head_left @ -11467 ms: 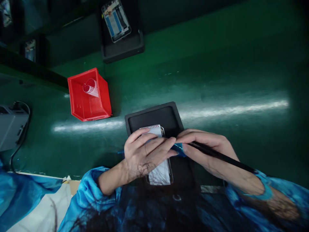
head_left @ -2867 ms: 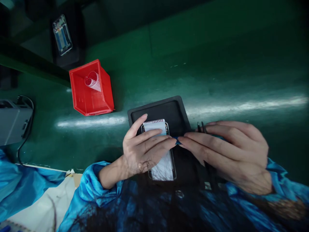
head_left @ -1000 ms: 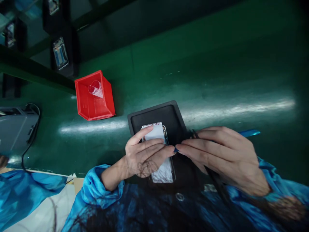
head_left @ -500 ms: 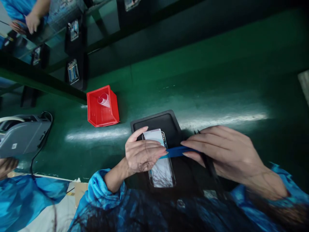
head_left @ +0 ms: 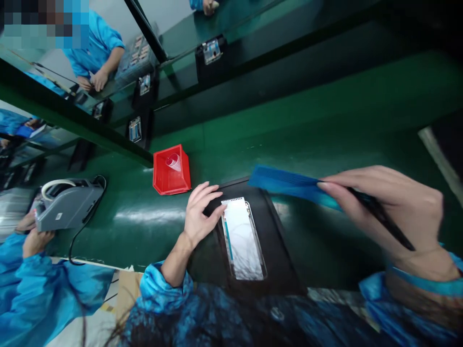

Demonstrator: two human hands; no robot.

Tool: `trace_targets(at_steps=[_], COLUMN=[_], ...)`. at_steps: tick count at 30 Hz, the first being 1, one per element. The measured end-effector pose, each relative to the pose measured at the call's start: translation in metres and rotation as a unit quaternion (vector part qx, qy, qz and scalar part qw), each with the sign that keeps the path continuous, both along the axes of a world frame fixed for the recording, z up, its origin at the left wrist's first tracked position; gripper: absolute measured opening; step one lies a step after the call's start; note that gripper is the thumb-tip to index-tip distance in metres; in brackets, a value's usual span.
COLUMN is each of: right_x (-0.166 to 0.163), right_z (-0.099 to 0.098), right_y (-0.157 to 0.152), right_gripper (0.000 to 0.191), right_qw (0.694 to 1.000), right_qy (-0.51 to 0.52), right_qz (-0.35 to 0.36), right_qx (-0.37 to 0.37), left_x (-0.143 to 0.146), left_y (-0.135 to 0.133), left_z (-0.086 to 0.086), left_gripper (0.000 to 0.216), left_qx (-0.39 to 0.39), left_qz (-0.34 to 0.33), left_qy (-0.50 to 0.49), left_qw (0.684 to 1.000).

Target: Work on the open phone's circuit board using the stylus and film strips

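Observation:
A phone frame with a pale, shiny face (head_left: 243, 238) lies lengthwise in a black foam tray (head_left: 282, 241) on the green belt. My left hand (head_left: 200, 212) rests at the phone's upper left corner, fingers spread and fingertips touching its edge and the tray. My right hand (head_left: 388, 207) is raised to the right of the tray. It pinches a blue film strip (head_left: 289, 185) that sticks out to the left, and black tweezers (head_left: 383, 219) run back along the palm.
A red bin (head_left: 170, 171) holding a curled white liner stands left of the tray. A grey tape dispenser (head_left: 65, 205) with a cable sits at far left under another person's hand (head_left: 34, 238). More black trays with phone parts (head_left: 211, 53) lie on the far conveyor, where another worker (head_left: 96, 53) stands.
My right hand has pulled the blue strip off the phone and lifted it up to the right. My left hand has slid off the phone's face to its upper left corner. The view has tilted up.

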State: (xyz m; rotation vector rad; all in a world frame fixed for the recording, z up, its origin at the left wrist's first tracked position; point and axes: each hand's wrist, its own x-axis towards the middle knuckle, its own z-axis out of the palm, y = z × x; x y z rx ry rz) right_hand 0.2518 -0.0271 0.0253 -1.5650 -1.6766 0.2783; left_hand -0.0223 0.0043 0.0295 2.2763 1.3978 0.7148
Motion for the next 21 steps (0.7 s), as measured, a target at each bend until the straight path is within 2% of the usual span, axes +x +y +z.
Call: trace_targets(at_steps=[2,5,10,13,16,20,21], right_x=[0.0,-0.002,-0.006,-0.01,-0.018,-0.036,-0.041], right_z=[0.001,-0.002,-0.013,-0.016,-0.015,-0.007,-0.005], right_y=[0.001,0.001,0.002,0.002,0.0,-0.012,-0.017], right_gripper=[0.024,0.026,0.025,0.023,0.018,0.016,0.016], right_qw=[1.0,1.0,0.996,0.992,0.984,0.959,0.95], right_qy=[-0.002,-0.027,-0.082,-0.114,-0.146,-0.185,-0.191], right_qz=[-0.019,0.001,0.007,0.015,0.057,0.175,0.206], right_qx=[-0.007,-0.012,0.024,0.054,0.081,0.127,0.139], left_x=[-0.002,-0.001,-0.001,-0.002,0.002,0.011,0.012], left_y=[-0.002,-0.004,-0.005,-0.015,-0.035,-0.063,-0.066], left_z=[-0.004,-0.012,-0.014,-0.005,0.012,0.036,0.04], left_gripper=[0.027,0.027,0.015,0.015,0.014,0.027,0.027], left_qx=[-0.009,-0.013,-0.001,0.017,0.039,0.096,0.11], left_qz=[0.018,0.029,0.029,0.004,-0.056,-0.077,-0.078], left_qy=[0.015,0.024,0.012,-0.005,-0.012,-0.004,0.034], left_qw=[1.0,0.999,1.0,1.0,0.998,0.992,0.99])
